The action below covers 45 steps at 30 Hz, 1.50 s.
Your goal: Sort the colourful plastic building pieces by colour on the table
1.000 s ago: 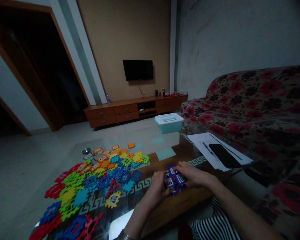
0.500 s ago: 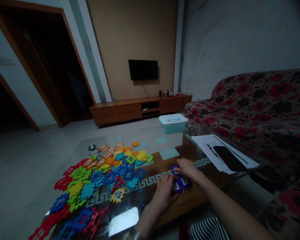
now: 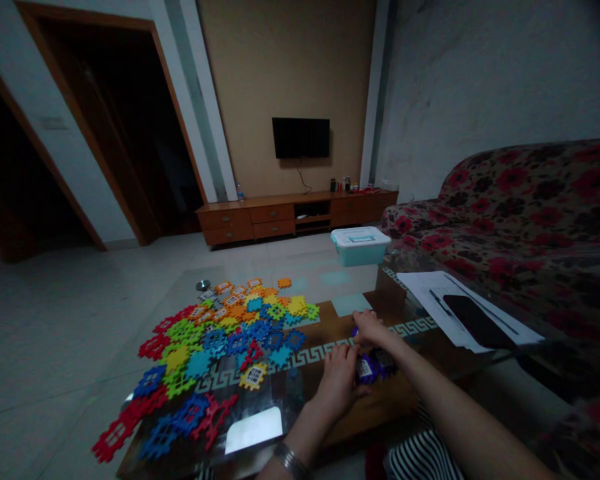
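Several small purple interlocking plastic tiles (image 3: 366, 367) with white printed labels lie together on the glass table in front of me. My left hand (image 3: 340, 375) rests at their left side, its fingers curled behind and its thumb in front, gripping the edge of the nearest tile. Just beyond, my right hand (image 3: 372, 329) is closed over another purple tile (image 3: 355, 331), which it mostly hides. Left of my hands spreads a loose pile of notched tiles (image 3: 237, 343) in red, green, blue, yellow and orange. One yellow labelled tile (image 3: 253, 377) lies nearest my left hand.
A lidded turquoise box (image 3: 363, 250) stands at the table's far end. To the right, papers (image 3: 423, 287) carry a pen and a black phone (image 3: 475, 321). The glass table (image 3: 305, 393) has a patterned band and a bright reflection. A flowered sofa (image 3: 525, 213) borders the right side.
The whole view has shifted so that things appear further right. My right hand has come down over the far purple tile, covering more of it. My left hand stays beside the purple tiles.
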Motion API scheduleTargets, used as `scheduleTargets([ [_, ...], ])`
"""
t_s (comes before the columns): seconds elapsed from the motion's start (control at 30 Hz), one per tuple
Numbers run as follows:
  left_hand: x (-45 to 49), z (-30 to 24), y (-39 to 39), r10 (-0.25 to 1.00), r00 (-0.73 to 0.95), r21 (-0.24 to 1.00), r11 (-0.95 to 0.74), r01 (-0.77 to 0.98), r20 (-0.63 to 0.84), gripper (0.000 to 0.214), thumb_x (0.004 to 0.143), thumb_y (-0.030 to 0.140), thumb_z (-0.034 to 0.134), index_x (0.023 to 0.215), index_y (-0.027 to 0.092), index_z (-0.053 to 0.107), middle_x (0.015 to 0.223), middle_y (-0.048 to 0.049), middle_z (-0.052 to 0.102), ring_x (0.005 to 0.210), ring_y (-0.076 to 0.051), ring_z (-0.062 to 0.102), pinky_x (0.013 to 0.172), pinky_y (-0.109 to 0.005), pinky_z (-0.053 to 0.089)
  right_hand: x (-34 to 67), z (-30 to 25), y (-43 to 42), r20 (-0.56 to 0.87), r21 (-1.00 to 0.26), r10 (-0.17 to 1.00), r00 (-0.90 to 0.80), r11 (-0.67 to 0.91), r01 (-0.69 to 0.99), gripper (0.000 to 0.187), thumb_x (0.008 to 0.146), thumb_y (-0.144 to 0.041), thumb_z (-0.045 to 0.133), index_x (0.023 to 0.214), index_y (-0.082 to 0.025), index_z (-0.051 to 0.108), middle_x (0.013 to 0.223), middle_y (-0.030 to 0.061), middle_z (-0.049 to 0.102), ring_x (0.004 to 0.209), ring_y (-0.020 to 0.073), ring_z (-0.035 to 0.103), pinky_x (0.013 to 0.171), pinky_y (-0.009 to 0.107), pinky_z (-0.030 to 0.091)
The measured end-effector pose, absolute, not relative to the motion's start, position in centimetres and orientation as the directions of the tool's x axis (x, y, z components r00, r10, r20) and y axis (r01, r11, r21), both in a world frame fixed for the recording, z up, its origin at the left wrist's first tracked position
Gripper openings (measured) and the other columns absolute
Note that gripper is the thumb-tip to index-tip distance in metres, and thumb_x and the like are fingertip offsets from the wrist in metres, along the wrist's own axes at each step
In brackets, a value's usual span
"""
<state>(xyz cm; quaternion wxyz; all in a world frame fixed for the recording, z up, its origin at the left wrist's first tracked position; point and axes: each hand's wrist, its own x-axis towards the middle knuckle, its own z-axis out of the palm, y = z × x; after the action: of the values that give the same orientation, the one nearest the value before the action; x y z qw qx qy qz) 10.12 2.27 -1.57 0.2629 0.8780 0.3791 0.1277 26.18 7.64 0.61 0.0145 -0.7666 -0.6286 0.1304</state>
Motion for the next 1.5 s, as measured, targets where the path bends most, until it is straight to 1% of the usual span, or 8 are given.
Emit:
scheduleTargets([
  [0.13, 9.9, -1.6, 2.1, 0.742, 0.670, 0.564, -0.562, 0.605, 0.021, 0.084, 0.064, 0.031, 0.082, 0.138, 0.022, 0.043, 0.135, -0.0120, 0.049, 0.124, -0.033, 0.043, 0.106, -0.046, 0.032, 26.3, 0.1, 7.8, -0.162, -0.175, 0.974, 0.162, -0.190, 0.966, 0.059, 0.063, -0.017, 0.072, 0.120, -0.017, 0.057, 0.122, 0.0172, 0.055, 0.118, 0.0335, 0.052, 0.089, 0.041, 0.045],
  [0.33, 9.6, -1.2, 1.7, 0.738, 0.675, 0.563, -0.561, 0.607, 0.007, 0.084, 0.065, 0.029, 0.083, 0.139, 0.022, 0.043, 0.136, -0.0127, 0.049, 0.125, -0.033, 0.042, 0.108, -0.046, 0.031, 27.4, -0.4, 8.2, -0.117, -0.256, 0.991, 0.070, -0.098, 0.962, 0.083, 0.063, -0.011, 0.070, 0.141, -0.017, 0.043, 0.127, 0.0162, 0.052, 0.118, 0.0272, 0.052, 0.093, 0.031, 0.041],
  [0.57, 9.4, -1.0, 1.5, 0.729, 0.684, 0.562, -0.566, 0.604, 0.000, 0.078, 0.067, 0.029, 0.081, 0.136, 0.021, 0.046, 0.134, -0.0117, 0.049, 0.123, -0.032, 0.043, 0.106, -0.045, 0.032, 29.2, -1.3, 8.5, -0.145, -0.360, 0.987, 0.076, -0.124, 0.925, 0.056, 0.057, -0.025, 0.083, 0.109, -0.015, 0.067, 0.109, 0.0104, 0.068, 0.099, 0.0237, 0.062, 0.080, 0.027, 0.046],
  [0.77, 9.7, -1.1, 1.5, 0.742, 0.670, 0.542, -0.573, 0.615, 0.024, 0.074, 0.074, 0.027, 0.073, 0.140, 0.019, 0.042, 0.134, -0.0132, 0.051, 0.123, -0.033, 0.043, 0.106, -0.046, 0.031, 29.2, -0.4, 8.9, -0.109, -0.443, 0.989, 0.100, -0.139, 0.886, 0.012, 0.069, -0.026, 0.074, 0.076, -0.016, 0.071, 0.078, 0.0041, 0.073, 0.076, 0.0182, 0.065, 0.064, 0.023, 0.044],
  [0.93, 9.8, -0.8, 1.4, 0.758, 0.652, 0.570, -0.533, 0.625, -0.006, 0.077, 0.074, 0.022, 0.069, 0.145, 0.015, 0.037, 0.138, -0.0152, 0.050, 0.127, -0.033, 0.041, 0.110, -0.045, 0.028, 31.2, 2.2, 7.5, -0.019, -0.539, 0.995, 0.102, -0.096, 0.837, 0.017, 0.074, -0.029, 0.064, 0.074, -0.014, 0.072, 0.077, 0.0066, 0.073, 0.074, 0.0187, 0.064, 0.065, 0.025, 0.044],
  [1.1, 10.0, -0.5, 1.3, 0.805, 0.591, 0.651, -0.424, 0.630, -0.048, 0.093, 0.072, 0.016, 0.068, 0.152, 0.015, 0.020, 0.142, -0.0169, 0.047, 0.132, -0.032, 0.039, 0.112, -0.045, 0.024, 31.2, 2.7, 4.0, -0.162, -0.767, 0.984, -0.077, -0.076, 0.637, 0.023, 0.069, -0.037, 0.065, 0.069, -0.014, 0.070, 0.060, 0.0020, 0.065, 0.056, 0.0139, 0.053, 0.052, 0.023, 0.038],
  [1.23, 10.1, -0.7, 1.3, 0.811, 0.584, 0.662, -0.417, 0.622, -0.038, 0.098, 0.071, 0.014, 0.070, 0.153, 0.014, 0.017, 0.141, -0.0180, 0.048, 0.132, -0.032, 0.039, 0.112, -0.046, 0.024, 29.6, 2.2, 3.0, -0.233, -0.695, 0.969, -0.081, -0.108, 0.711, 0.016, 0.065, -0.031, 0.067, 0.065, -0.015, 0.068, 0.056, 0.0000, 0.061, 0.054, 0.0126, 0.051, 0.051, 0.022, 0.035],
  [1.5, 10.0, -1.1, 1.0, 0.792, 0.611, 0.651, -0.466, 0.599, 0.004, 0.098, 0.072, 0.022, 0.073, 0.153, 0.013, 0.018, 0.141, -0.0196, 0.047, 0.129, -0.035, 0.041, 0.111, -0.051, 0.027, 29.5, 0.6, 3.9, -0.203, -0.464, 0.976, -0.074, -0.029, 0.886, 0.011, 0.069, -0.026, 0.067, 0.072, -0.017, 0.071, 0.072, 0.0044, 0.071, 0.067, 0.0170, 0.061, 0.058, 0.024, 0.037],
])
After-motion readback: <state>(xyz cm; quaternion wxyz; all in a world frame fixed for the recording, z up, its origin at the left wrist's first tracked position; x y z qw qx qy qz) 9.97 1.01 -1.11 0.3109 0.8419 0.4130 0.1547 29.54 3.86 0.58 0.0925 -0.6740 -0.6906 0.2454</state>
